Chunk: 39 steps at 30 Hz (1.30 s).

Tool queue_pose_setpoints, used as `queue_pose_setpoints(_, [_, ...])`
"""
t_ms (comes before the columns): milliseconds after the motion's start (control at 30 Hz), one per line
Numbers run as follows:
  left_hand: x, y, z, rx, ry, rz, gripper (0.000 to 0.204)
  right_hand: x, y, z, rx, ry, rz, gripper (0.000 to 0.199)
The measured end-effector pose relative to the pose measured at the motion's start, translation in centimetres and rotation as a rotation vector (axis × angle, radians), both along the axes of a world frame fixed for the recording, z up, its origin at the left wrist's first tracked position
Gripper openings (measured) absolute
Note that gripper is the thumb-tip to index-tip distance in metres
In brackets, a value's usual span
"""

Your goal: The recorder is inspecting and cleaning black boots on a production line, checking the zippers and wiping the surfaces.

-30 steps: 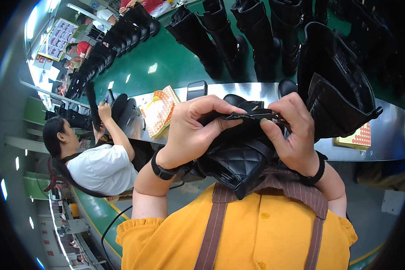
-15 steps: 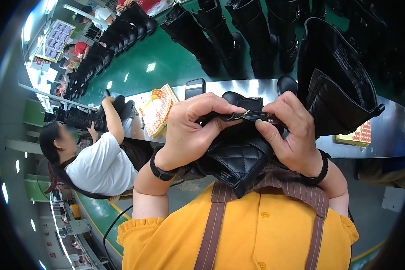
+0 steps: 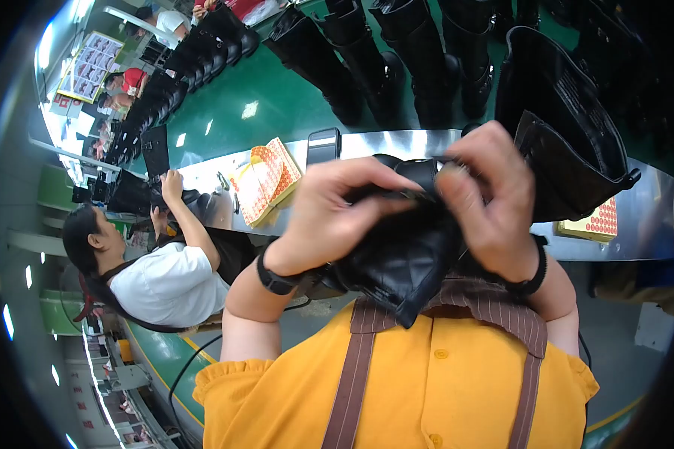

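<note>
At the centre of the frame both hands grip one black quilted boot upper, held up close to the chest above the yellow shirt and brown striped apron straps. The left hand is clenched around its left side, fingers curled over the top edge; the right hand pinches the top edge from the right, thumb and fingertips pressed together on the leather. Each wrist wears one black band, two in all.

Behind the hands a steel tabletop runs across the middle of the frame. On it lie one dark phone, one orange and yellow open booklet, one sheet of red round stickers at the right, and one tall black boot lying on its side at the upper right. At least four more tall black boots stand in a row on the green belt along the top. At the left one co-worker in a white shirt handles another black piece.
</note>
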<state>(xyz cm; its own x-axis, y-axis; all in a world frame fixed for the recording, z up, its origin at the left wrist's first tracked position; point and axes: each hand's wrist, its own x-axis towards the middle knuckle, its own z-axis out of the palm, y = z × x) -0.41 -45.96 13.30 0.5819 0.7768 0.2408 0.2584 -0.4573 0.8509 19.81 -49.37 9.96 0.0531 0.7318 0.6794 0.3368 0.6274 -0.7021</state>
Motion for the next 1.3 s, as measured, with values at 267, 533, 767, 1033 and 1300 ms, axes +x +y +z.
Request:
queue_pose_setpoints(267, [-0.5,0.6,0.5,-0.066,-0.09,0.053,0.015,0.3,-0.1,-1.6,0.007,-0.179,-0.017,0.023])
queue_pose_setpoints(533, [-0.4,0.8,0.2,-0.01,-0.075,0.052,0.017,0.1,0.2,-1.4,0.053,-0.214,-0.055,0.023])
queue_pose_setpoints(767, [-0.1,0.8,0.0,-0.024,-0.063,0.058,0.016,0.6,0.1,-1.4,0.052,-0.27,-0.082,0.023])
queue_pose_setpoints(1033, [0.4,0.8,0.1,-0.032,-0.036,0.04,0.016,1.3,-0.1,-1.2,0.045,-0.244,-0.044,0.023])
queue_pose_setpoints(1300, [0.6,0.9,0.1,-0.017,-0.031,0.045,0.015,1.3,0.3,-1.8,0.049,-0.229,-0.041,0.023])
